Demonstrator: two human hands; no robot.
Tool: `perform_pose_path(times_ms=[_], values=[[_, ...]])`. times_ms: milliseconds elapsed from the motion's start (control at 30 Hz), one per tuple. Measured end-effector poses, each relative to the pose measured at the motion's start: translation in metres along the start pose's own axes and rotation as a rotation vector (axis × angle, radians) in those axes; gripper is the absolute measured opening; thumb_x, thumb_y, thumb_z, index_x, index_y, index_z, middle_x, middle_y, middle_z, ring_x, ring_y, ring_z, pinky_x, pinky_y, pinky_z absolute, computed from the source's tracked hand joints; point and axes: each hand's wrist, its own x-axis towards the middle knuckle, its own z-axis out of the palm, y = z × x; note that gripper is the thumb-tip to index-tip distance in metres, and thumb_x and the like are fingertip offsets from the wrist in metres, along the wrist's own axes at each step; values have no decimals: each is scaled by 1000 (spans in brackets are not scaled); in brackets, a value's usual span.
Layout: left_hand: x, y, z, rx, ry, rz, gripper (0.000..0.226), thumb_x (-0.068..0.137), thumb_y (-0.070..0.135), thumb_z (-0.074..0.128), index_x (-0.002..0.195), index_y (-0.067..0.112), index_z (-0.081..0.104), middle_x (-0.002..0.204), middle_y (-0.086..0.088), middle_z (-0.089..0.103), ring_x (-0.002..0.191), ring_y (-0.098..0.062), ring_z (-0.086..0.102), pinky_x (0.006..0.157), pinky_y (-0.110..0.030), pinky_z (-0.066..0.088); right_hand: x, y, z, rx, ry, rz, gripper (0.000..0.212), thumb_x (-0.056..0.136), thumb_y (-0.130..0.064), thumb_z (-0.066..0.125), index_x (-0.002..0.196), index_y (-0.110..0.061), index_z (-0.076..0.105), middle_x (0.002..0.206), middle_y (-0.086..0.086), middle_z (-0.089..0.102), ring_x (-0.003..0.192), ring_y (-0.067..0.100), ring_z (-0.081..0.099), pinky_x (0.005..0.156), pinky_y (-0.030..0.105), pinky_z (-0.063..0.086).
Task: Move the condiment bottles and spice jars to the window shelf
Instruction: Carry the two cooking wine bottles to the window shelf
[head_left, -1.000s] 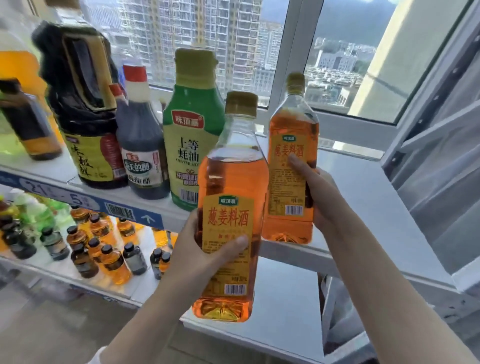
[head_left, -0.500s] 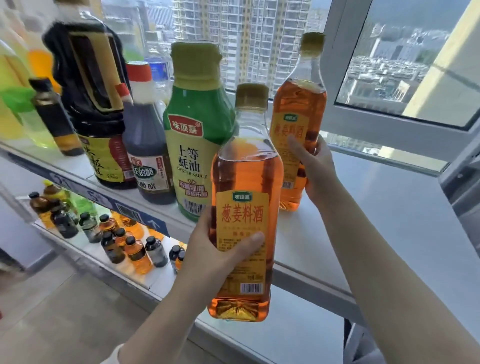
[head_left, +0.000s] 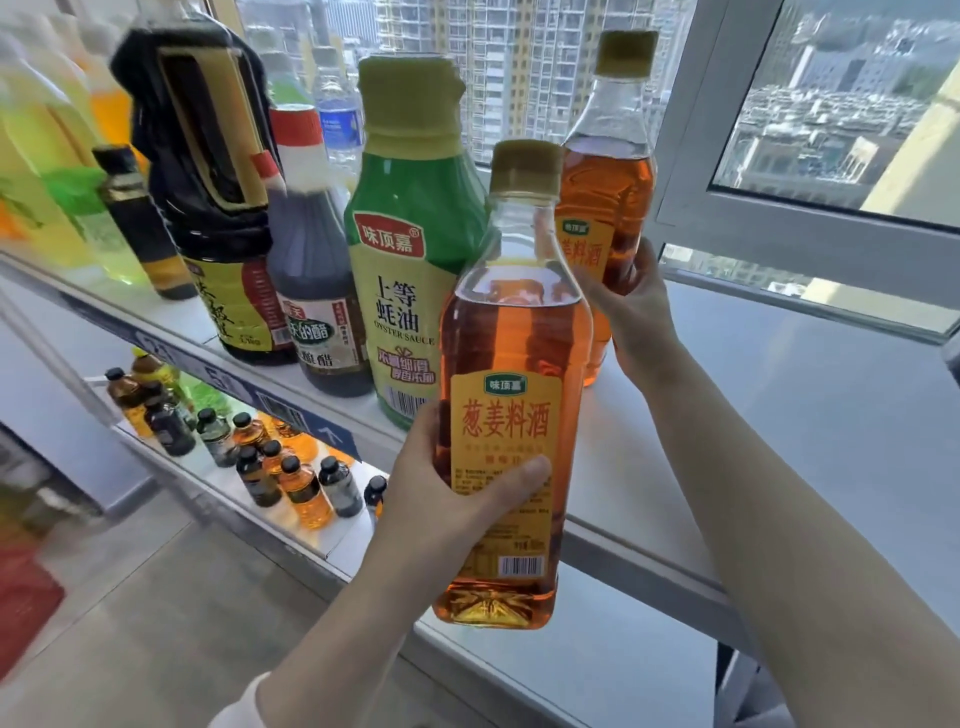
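Head view: since the earlier frame the far wine bottle (head_left: 605, 197) has travelled inward, from the front lip to a spot deeper on the window shelf (head_left: 805, 395). It sits right of centre, where its base now looks set down just beside the oyster sauce bottle (head_left: 410, 249). Our right hand (head_left: 636, 306) wraps its lower body with curled fingers.

Our left hand (head_left: 447, 499) grips the near wine bottle (head_left: 511, 364) at centre frame, thumb across the label. Its base hangs in front of the shelf edge, not yet on it.

We judge the good move is to let the far bottle stand firm before loosening. Then we lift the near one over the lip and seat it upright on the bare stretch to the right, clear of its twin.

The near label reads 味顶嘉 and 葱姜料酒. The green bottle reads 味顶嘉, 上等蚝油 and OYSTER SAUCE. The vinegar bottle (head_left: 311, 291) shows 醋; finer print is too small to read.
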Motion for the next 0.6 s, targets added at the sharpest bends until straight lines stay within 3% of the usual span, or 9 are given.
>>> perform_pose_path(times_ms=[133, 267, 600], values=[[-2, 0, -2, 25, 9, -18, 68, 36, 64, 70, 97, 43, 49, 86, 28, 67, 81, 3, 66, 69, -21, 51, -1, 3, -1, -30, 2, -21, 39, 79, -12, 69, 107, -28, 47, 103, -8, 64, 90, 3, 66, 69, 17, 53], [-4, -1, -4, 23, 26, -42, 58, 46, 52, 70, 98, 40, 48, 92, 18, 65, 89, -6, 64, 76, -28, 53, 1, 3, -1, -65, 9, -8, 38, 80, -11, 69, 105, -29, 47, 100, -11, 63, 85, -3, 65, 66, 14, 52], [-11, -2, -12, 34, 28, -19, 66, 47, 50, 69, 108, 36, 47, 101, 12, 64, 94, -10, 64, 82, -35, 54, -3, 3, -5, -187, 4, 28, 49, 77, -15, 74, 113, -28, 43, 101, -15, 59, 86, -2, 59, 64, 14, 49]])
